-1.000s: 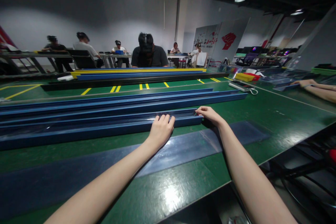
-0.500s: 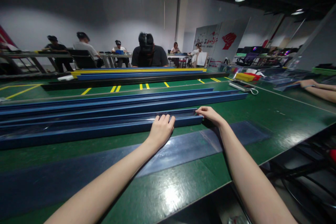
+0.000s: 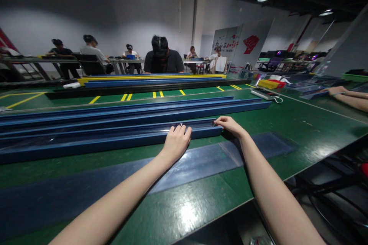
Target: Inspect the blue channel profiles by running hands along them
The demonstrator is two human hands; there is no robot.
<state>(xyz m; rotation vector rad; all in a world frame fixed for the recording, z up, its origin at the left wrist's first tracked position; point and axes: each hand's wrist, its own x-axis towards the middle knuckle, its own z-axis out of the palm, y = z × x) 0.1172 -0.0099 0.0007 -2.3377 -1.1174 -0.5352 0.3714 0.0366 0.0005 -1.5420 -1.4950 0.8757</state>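
A long blue channel (image 3: 115,140) with raised side walls lies across the green table, clear shiny film showing along its inside. Over its near wall, close to the right end, my left hand (image 3: 177,141) is curled with the fingertips inside; the thumb is hidden. At the very end of the channel my right hand (image 3: 228,124) has thumb and forefinger pinched together. What sits between them is too small to make out. Just beyond my left fingertips shows a tiny white mark (image 3: 181,124). Under both forearms lies a flat clear plastic strip (image 3: 201,163).
More blue channels (image 3: 172,113) lie parallel behind. Farther back are a black channel (image 3: 149,89) and a yellow one (image 3: 184,77). A power strip (image 3: 263,95) and a yellow tray (image 3: 267,84) stand at right. Another person's hand (image 3: 336,90) works there; a person (image 3: 163,59) sits opposite.
Both hands stay in the same place on the channel. A tiny white mark now shows beyond my left fingertips. The person opposite has shifted their head slightly.
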